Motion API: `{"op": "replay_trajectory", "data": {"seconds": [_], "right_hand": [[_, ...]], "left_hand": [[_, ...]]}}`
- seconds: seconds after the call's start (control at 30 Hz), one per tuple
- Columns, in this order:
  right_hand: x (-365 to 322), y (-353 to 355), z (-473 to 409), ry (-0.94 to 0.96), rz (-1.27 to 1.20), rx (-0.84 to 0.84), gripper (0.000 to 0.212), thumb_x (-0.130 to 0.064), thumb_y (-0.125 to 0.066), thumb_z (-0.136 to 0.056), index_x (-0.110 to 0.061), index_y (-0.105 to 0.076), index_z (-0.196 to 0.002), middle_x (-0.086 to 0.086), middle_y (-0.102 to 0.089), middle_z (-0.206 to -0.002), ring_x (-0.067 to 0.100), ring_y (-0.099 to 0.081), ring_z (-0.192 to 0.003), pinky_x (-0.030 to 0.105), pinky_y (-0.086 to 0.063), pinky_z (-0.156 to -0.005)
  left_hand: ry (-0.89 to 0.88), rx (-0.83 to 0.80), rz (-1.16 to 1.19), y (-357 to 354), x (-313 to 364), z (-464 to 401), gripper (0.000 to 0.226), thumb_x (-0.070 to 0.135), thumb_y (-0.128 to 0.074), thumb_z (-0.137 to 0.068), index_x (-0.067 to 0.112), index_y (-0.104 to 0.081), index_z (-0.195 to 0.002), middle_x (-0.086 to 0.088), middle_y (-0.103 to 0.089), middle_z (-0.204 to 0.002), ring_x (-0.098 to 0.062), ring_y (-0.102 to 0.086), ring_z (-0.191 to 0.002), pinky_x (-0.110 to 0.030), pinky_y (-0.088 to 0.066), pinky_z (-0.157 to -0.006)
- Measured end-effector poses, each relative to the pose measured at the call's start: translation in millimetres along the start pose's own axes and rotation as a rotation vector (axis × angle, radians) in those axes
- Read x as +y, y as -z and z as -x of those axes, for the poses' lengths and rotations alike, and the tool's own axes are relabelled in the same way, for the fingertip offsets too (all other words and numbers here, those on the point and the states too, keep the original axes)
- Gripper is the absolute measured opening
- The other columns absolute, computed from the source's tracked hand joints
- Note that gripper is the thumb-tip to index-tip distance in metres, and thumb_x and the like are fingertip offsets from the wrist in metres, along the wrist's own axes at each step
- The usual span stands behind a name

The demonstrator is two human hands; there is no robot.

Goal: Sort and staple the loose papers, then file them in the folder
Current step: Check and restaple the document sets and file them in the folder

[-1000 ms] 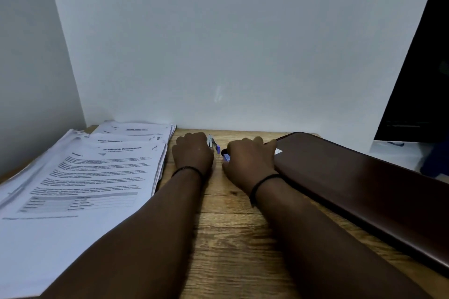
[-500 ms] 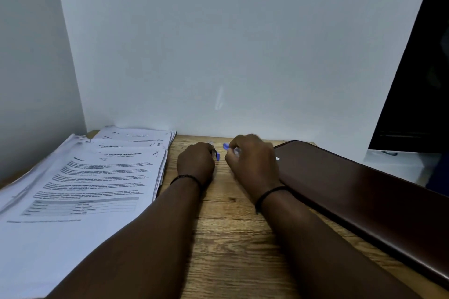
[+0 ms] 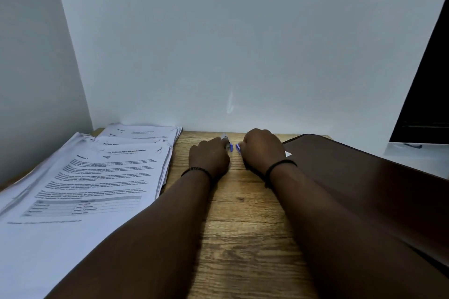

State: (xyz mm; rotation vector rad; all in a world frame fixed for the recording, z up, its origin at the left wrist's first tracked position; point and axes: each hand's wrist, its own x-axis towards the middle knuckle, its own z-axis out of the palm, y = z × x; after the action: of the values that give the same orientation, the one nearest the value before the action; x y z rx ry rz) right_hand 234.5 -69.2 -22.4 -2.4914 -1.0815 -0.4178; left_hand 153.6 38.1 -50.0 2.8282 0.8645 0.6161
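Observation:
Both hands work near the back wall of the wooden desk (image 3: 243,213). My left hand (image 3: 210,158) grips a small silver and blue stapler (image 3: 228,144), whose metal tip pokes out past the knuckles. My right hand (image 3: 262,150) is curled round a blue part (image 3: 238,148) right beside it; a narrow gap shows between the two blue pieces. Much of the stapler is hidden by the fingers. A thick stack of printed papers (image 3: 97,177) lies to the left. The dark brown folder (image 3: 352,177) lies shut to the right.
More papers (image 3: 143,132) are fanned out behind the main stack, against the wall. White walls close off the back and left sides. A dark monitor (image 3: 430,92) stands at the far right, above a pale surface (image 3: 418,155).
My right hand lifted off the desk and came in close to the left hand. The two blue pieces now sit side by side between the hands. The view shifted slightly.

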Motion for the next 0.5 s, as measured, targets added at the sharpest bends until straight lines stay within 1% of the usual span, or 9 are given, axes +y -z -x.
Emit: {"op": "replay_trajectory", "data": {"seconds": [0.03, 0.1, 0.13, 0.2, 0.27, 0.3, 0.37, 0.43, 0.5], "right_hand": [[1, 1, -1, -0.002, -0.009, -0.022, 0.029, -0.029, -0.054, -0.094, -0.016, -0.053, -0.069, 0.008, -0.061, -0.079, 0.029, -0.061, -0.082, 0.029, -0.042, -0.067], [2, 1, -4, 0.01, -0.003, -0.079, 0.027, -0.026, -0.052, -0.094, -0.015, -0.056, -0.069, 0.005, -0.057, -0.074, 0.029, -0.061, -0.081, 0.03, -0.043, -0.066], [2, 0, -5, 0.018, 0.008, -0.109, 0.024, -0.023, -0.052, -0.093, -0.014, -0.056, -0.07, 0.004, -0.058, -0.076, 0.029, -0.061, -0.081, 0.029, -0.042, -0.066], [-1, -2, -5, 0.032, 0.048, -0.168, 0.019, -0.016, -0.051, -0.089, -0.015, -0.049, -0.071, 0.006, -0.06, -0.086, 0.028, -0.058, -0.083, 0.029, -0.04, -0.068], [-4, -1, -6, 0.023, 0.077, -0.225, 0.019, -0.011, -0.057, -0.082, -0.017, -0.044, -0.07, 0.006, -0.058, -0.09, 0.027, -0.054, -0.082, 0.03, -0.039, -0.068], [-4, -2, -8, 0.018, 0.088, -0.247, 0.017, -0.01, -0.061, -0.078, -0.017, -0.046, -0.073, 0.005, -0.057, -0.091, 0.026, -0.055, -0.084, 0.031, -0.039, -0.069], [-6, -5, -12, 0.026, 0.117, -0.269, 0.018, -0.014, -0.064, -0.076, -0.016, -0.05, -0.088, 0.004, -0.057, -0.096, 0.028, -0.056, -0.099, 0.033, -0.037, -0.075], [-7, -10, -18, 0.032, 0.139, -0.286, 0.031, -0.019, -0.065, -0.077, -0.017, -0.054, -0.107, 0.004, -0.059, -0.109, 0.029, -0.049, -0.116, 0.036, -0.036, -0.082], [-8, -14, -25, 0.024, 0.15, -0.299, 0.038, -0.023, -0.063, -0.081, -0.019, -0.055, -0.119, 0.004, -0.059, -0.122, 0.029, -0.042, -0.125, 0.039, -0.036, -0.089]], "left_hand": [[-0.004, -0.003, -0.009, -1, 1, -2, 0.013, 0.016, -0.04, -0.093, 0.028, -0.045, -0.092, 0.0, -0.062, -0.107, -0.026, -0.054, -0.092, -0.039, -0.039, -0.083], [-0.014, -0.012, -0.026, -2, 1, -4, 0.014, 0.018, -0.04, -0.094, 0.028, -0.049, -0.099, 0.001, -0.062, -0.112, -0.028, -0.056, -0.101, -0.04, -0.039, -0.084], [-0.019, -0.013, -0.029, -3, 0, -6, 0.016, 0.018, -0.04, -0.094, 0.028, -0.051, -0.101, 0.001, -0.061, -0.114, -0.028, -0.056, -0.103, -0.039, -0.038, -0.083], [-0.022, -0.006, -0.027, -4, 0, -8, 0.015, 0.018, -0.041, -0.093, 0.029, -0.05, -0.1, 0.002, -0.062, -0.114, -0.028, -0.056, -0.103, -0.038, -0.035, -0.079], [-0.02, -0.016, -0.034, -5, 0, -11, 0.017, 0.018, -0.042, -0.093, 0.027, -0.051, -0.103, 0.002, -0.062, -0.115, -0.027, -0.056, -0.103, -0.038, -0.034, -0.08], [-0.014, -0.026, -0.038, -6, 0, -12, 0.019, 0.018, -0.042, -0.092, 0.027, -0.052, -0.106, 0.002, -0.061, -0.116, -0.027, -0.055, -0.105, -0.039, -0.035, -0.083], [0.003, -0.033, -0.044, -6, -1, -17, 0.025, 0.017, -0.043, -0.091, 0.027, -0.053, -0.111, 0.002, -0.061, -0.118, -0.028, -0.054, -0.11, -0.041, -0.036, -0.089], [0.012, -0.025, -0.06, -7, -2, -20, 0.028, 0.016, -0.044, -0.091, 0.026, -0.054, -0.115, 0.002, -0.061, -0.12, -0.028, -0.053, -0.112, -0.042, -0.036, -0.091], [0.014, -0.016, -0.074, -9, -3, -25, 0.029, 0.015, -0.047, -0.09, 0.027, -0.055, -0.115, 0.002, -0.062, -0.119, -0.028, -0.053, -0.112, -0.041, -0.037, -0.092]]}}
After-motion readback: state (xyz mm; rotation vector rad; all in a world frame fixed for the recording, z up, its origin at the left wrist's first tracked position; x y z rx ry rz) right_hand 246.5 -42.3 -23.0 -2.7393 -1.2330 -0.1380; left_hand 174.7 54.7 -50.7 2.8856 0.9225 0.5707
